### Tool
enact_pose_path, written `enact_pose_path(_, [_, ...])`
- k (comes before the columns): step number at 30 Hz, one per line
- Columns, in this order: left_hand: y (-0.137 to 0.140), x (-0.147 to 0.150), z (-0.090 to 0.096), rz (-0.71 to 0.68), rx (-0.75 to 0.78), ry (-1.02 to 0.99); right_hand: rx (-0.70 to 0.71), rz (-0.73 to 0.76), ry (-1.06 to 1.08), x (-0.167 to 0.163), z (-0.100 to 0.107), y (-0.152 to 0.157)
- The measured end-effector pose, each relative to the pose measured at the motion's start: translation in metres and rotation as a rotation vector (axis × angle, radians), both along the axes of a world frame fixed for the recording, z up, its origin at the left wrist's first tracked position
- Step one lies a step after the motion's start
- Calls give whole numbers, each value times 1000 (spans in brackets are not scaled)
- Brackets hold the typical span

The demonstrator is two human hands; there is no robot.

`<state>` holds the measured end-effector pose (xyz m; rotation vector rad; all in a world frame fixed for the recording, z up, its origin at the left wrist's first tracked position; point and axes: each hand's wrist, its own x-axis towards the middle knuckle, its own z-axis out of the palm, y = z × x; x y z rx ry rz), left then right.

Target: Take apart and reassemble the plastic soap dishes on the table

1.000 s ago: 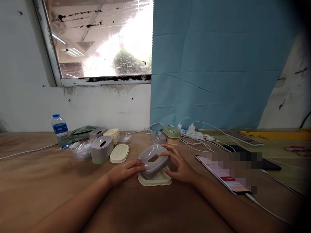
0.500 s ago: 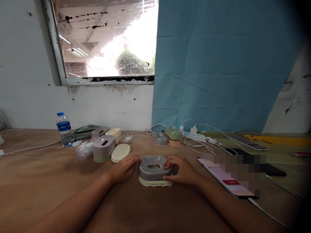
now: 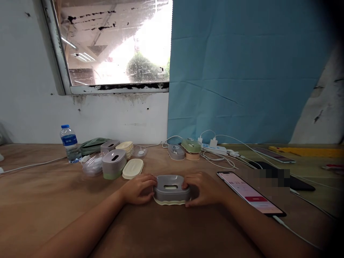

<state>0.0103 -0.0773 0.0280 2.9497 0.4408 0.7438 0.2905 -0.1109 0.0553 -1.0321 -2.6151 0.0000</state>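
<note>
A grey oval plastic box shell (image 3: 171, 193) with a slot in its top sits on a cream scalloped base (image 3: 170, 202) on the table in front of me. My left hand (image 3: 139, 188) holds the shell's left end, thumb and fingers curled against its side. At the other end, my right hand (image 3: 202, 189) grips it, with fingertips on the top near the slot and the thumb low by the cream rim. Something pale shows through the slot. Left of the shell lies a loose cream oval lid (image 3: 133, 168).
Behind my left hand stand a lilac-and-green box (image 3: 114, 165), stacked cream lids (image 3: 125, 148), clear plastic pieces (image 3: 92, 165) and a water bottle (image 3: 70, 145). A grey box (image 3: 176, 153) and a green-topped box (image 3: 191, 147) stand further back. At right lie a phone (image 3: 251, 193) and white cables (image 3: 219, 163).
The grey shell has settled lower and more evenly on the cream base. My right thumb has moved down to the rim, and my left thumb has come down along the side.
</note>
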Motion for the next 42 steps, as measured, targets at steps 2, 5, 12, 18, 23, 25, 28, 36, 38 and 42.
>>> enact_pose_path(2, [0,0,1,-8,2,3,-32,21,-20,2,4,-1])
enact_pose_path(5, [0,1,0,3,0,0,-72,25,-14,5,6,-2])
enact_pose_path(12, [1,0,-1,7,-8,-14,-85,39,25,5,4,-2])
enact_pose_path(18, [2,-2,-1,7,-58,-45,-37,32,-16,-1,4,-5])
enact_pose_path(23, [5,-4,-3,41,-127,-85,-31,24,-60,-5,7,-8])
enact_pose_path(25, [7,-4,-4,61,-156,-107,-36,30,-44,-4,6,-8])
enact_pose_path(28, [9,-5,-8,71,-177,-144,-65,59,11,-1,3,-5])
enact_pose_path(36, [13,-5,-11,48,-178,-145,-142,114,-5,-1,3,-4])
enact_pose_path(38, [13,-6,-11,47,-179,-143,-162,107,-1,-3,5,-8])
enact_pose_path(42, [11,-5,-11,40,-188,-151,-207,92,44,-5,6,-11])
